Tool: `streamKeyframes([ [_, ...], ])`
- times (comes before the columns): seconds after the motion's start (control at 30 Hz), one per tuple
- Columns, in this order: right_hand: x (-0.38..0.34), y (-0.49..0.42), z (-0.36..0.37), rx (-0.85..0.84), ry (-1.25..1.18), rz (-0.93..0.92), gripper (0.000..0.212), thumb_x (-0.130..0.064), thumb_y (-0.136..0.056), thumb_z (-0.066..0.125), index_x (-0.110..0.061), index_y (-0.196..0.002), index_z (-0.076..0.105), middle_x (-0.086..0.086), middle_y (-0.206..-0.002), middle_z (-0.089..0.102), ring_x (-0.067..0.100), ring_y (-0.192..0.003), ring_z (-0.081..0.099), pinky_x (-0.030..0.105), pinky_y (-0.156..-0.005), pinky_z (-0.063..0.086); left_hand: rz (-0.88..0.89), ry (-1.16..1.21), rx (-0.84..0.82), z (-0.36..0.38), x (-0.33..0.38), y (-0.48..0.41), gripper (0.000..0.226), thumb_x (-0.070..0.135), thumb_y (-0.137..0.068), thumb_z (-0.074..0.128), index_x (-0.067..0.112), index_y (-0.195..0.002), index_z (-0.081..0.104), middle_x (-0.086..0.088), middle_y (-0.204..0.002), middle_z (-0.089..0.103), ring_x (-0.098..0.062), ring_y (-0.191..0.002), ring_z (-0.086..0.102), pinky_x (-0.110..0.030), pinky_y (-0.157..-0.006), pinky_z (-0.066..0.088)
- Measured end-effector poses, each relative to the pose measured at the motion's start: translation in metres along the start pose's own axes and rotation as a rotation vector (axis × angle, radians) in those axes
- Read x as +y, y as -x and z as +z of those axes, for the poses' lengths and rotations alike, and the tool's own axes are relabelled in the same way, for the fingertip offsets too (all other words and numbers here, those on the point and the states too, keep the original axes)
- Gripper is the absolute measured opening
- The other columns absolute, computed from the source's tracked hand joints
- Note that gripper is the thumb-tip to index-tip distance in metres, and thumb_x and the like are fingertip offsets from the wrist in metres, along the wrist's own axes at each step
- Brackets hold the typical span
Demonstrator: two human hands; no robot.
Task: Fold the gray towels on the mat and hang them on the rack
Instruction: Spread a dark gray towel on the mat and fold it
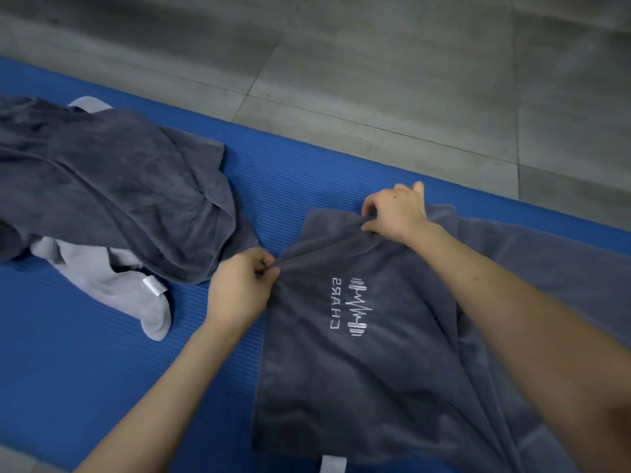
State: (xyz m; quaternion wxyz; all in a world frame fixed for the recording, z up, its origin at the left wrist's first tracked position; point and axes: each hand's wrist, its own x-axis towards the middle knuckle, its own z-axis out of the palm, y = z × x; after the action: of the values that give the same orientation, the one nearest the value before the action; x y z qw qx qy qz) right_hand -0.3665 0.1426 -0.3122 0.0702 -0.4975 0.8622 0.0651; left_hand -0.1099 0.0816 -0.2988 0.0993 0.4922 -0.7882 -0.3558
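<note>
Spanning the top of the view, gray floor tiles (375, 63) border a blue ribbed mat (85, 370) that runs diagonally from upper left to lower right. On the mat's right half lies the logo towel (358, 387), dark gray, spread out, with its right part gathered into long folds under the right forearm. On the mat at left sits a crumpled dark gray towel (102, 186), heaped, its lower right edge close to the left hand (239, 288). A light gray towel (112, 285) pokes out from beneath that heap, one end on bare mat. Grip, left hand: thumb and fingers pinched together on the near end of the logo towel's left edge, cloth slightly raised there. Grip, right hand (397, 213): fingers curled, pinching the far end of the same edge, cloth puckered at the pinch. Between the two hands the edge is drawn into a shallow ridge. The white embroidered logo (351, 307), with lettering beside it, sits just inside that edge and reads sideways. A hem tag (333, 464), white, shows at the logo towel's near edge. A small white tag (154, 286) sits on the light gray towel.
</note>
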Motion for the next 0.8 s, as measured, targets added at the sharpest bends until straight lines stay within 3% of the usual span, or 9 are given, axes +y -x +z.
streamKeyframes([
  [0.1, -0.012, -0.012, -0.001, 0.218, -0.158, 0.067, 0.027, -0.045, -0.085, 0.061, -0.031, -0.108, 0.065, 0.001, -0.107, 0.061, 0.025, -0.108, 0.048, 0.039, -0.095, 0.025, 0.034, -0.139, 0.151, -0.014, -0.007, -0.026, 0.011, 0.019, -0.086, 0.062, 0.014, -0.095, 0.066, -0.005, -0.090, 0.069, -0.027, -0.089, 0.062, -0.034, -0.073, 0.047],
  [0.2, -0.023, -0.011, 0.008, 0.259, -0.180, 0.052, 0.045, -0.047, -0.089, 0.055, -0.030, -0.131, 0.053, 0.004, -0.121, 0.058, 0.027, -0.115, 0.046, 0.044, -0.103, 0.022, 0.042, -0.267, 0.205, -0.014, -0.017, -0.038, 0.025, 0.016, -0.089, 0.057, 0.010, -0.112, 0.062, -0.017, -0.105, 0.061, -0.036, -0.095, 0.056, -0.035, -0.069, 0.038],
  [0.27, -0.024, 0.006, 0.014, 0.295, -0.167, 0.044, 0.052, -0.045, -0.087, 0.057, -0.026, -0.135, 0.050, 0.007, -0.124, 0.058, 0.030, -0.115, 0.049, 0.049, -0.106, 0.023, 0.112, -0.345, 0.227, -0.010, -0.023, -0.032, 0.026, 0.011, -0.087, 0.058, 0.006, -0.112, 0.062, -0.022, -0.103, 0.057, -0.041, -0.092, 0.052, -0.041, -0.070, 0.042],
  [0.33, -0.022, 0.043, 0.020, 0.379, -0.181, 0.016, 0.049, -0.042, -0.084, 0.058, -0.021, -0.127, 0.057, 0.010, -0.118, 0.062, 0.033, -0.107, 0.056, 0.052, -0.102, 0.031, 0.252, -0.410, 0.234, -0.001, -0.030, -0.017, 0.021, 0.008, -0.083, 0.057, 0.005, -0.102, 0.066, -0.021, -0.095, 0.058, -0.041, -0.083, 0.053, -0.044, -0.069, 0.048],
  [0.43, -0.019, 0.128, 0.033, 0.431, -0.253, -0.041, 0.040, -0.041, -0.084, 0.055, -0.018, -0.114, 0.066, 0.008, -0.111, 0.066, 0.030, -0.096, 0.061, 0.044, -0.093, 0.039, 0.502, -0.452, 0.080, 0.018, -0.041, 0.023, 0.027, 0.021, -0.082, 0.048, 0.008, -0.093, 0.069, -0.014, -0.095, 0.062, -0.036, -0.079, 0.056, -0.042, -0.067, 0.053],
  [0.57, -0.008, 0.254, 0.054, 0.438, -0.301, 0.068, 0.035, -0.035, -0.088, 0.050, -0.012, -0.106, 0.070, 0.007, -0.108, 0.067, 0.028, -0.093, 0.061, 0.040, -0.087, 0.042, 0.759, -0.501, -0.243, 0.044, -0.048, 0.076, 0.033, 0.031, -0.087, 0.045, 0.016, -0.103, 0.070, -0.010, -0.114, 0.064, -0.032, -0.105, 0.059, -0.041, -0.081, 0.055],
  [0.7, 0.022, 0.330, 0.085, 0.316, -0.243, 0.371, 0.049, -0.041, -0.094, 0.036, -0.008, -0.113, 0.067, 0.012, -0.113, 0.066, 0.034, -0.095, 0.061, 0.042, -0.082, 0.047, 0.753, -0.736, -0.392, 0.056, -0.038, 0.098, 0.045, 0.043, -0.087, 0.037, 0.024, -0.116, 0.067, -0.010, -0.127, 0.060, -0.040, -0.116, 0.055, -0.055, -0.087, 0.051],
  [0.8, 0.043, 0.361, 0.106, 0.148, -0.239, 0.431, 0.064, -0.052, -0.097, 0.020, -0.011, -0.120, 0.063, 0.011, -0.126, 0.060, 0.033, -0.111, 0.059, 0.044, -0.087, 0.050, 0.642, -0.874, -0.445, 0.056, -0.022, 0.101, 0.035, 0.039, -0.077, 0.068, 0.024, -0.109, 0.070, -0.014, -0.119, 0.064, -0.043, -0.102, 0.061, -0.053, -0.071, 0.054],
])
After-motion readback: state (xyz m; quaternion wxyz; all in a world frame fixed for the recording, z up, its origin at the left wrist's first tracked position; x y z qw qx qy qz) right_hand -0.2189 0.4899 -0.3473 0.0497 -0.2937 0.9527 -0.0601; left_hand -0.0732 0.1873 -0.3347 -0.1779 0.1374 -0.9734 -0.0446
